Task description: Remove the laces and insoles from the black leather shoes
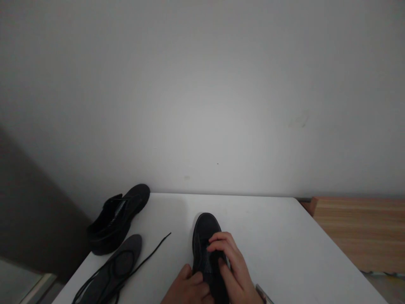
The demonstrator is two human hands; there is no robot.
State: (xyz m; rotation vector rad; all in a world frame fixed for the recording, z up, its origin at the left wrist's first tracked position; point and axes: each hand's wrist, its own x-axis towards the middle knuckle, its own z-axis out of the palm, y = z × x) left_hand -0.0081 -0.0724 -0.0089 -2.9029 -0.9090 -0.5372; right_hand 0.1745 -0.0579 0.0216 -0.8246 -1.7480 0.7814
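A black shoe (206, 226) lies on the white table in front of me, toe toward the wall. At its left side, my left hand (191, 288) has curled fingers closed on the edge near the opening. My right hand (232, 266) grips the right side, with fingers bent over the upper around the tongue and the thumb near the opening. The shoe's heel end is partly covered by my hands and cut off by the lower frame edge. No lace can be made out in this shoe, though the hands hide part of it.
Another black shoe (118, 217) stands at the table's back left, by the wall. Nearer me lies a dark grey insole (133, 245) with a loose black shoelace (155, 249) across it. The white table (262, 228) meets the wall; a wooden surface (354, 232) is at right.
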